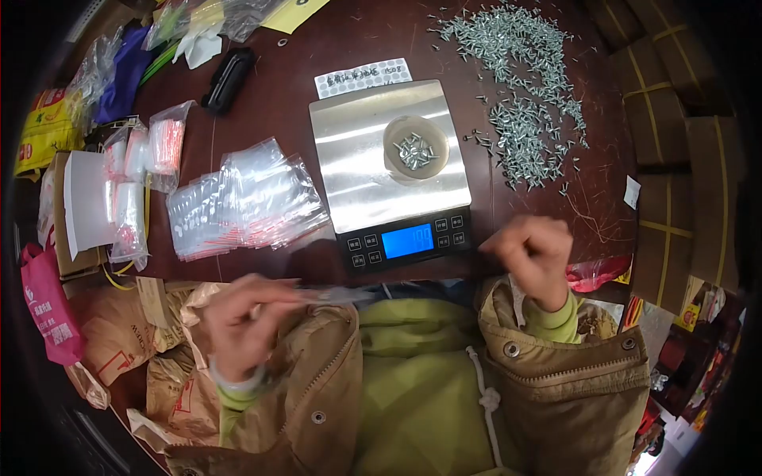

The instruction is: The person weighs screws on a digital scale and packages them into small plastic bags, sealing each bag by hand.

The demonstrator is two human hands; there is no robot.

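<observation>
My left hand (248, 321), slightly blurred, is closed with a clear zip bag (340, 296) pinched at its fingertips, just in front of the table edge. My right hand (533, 252) is curled near the front right corner of a digital scale (333, 151), its fingertips pressed together; whatever they hold, if anything, I cannot make out. On the scale's steel plate sits a small round dish (435, 165) with several screws (415, 151) in it. The blue display (407, 239) is lit and appears to read 100. Flat zip bags (246, 198) overlap left of the scale.
Loose screws (528, 139) spread over the table's right side. Behind the scale lies a sheet of round labels (363, 77) with handwriting. Bundled bags (165, 147), a black case (228, 81) and a white box (83, 202) stand left. Cardboard boxes (659, 210) line the right.
</observation>
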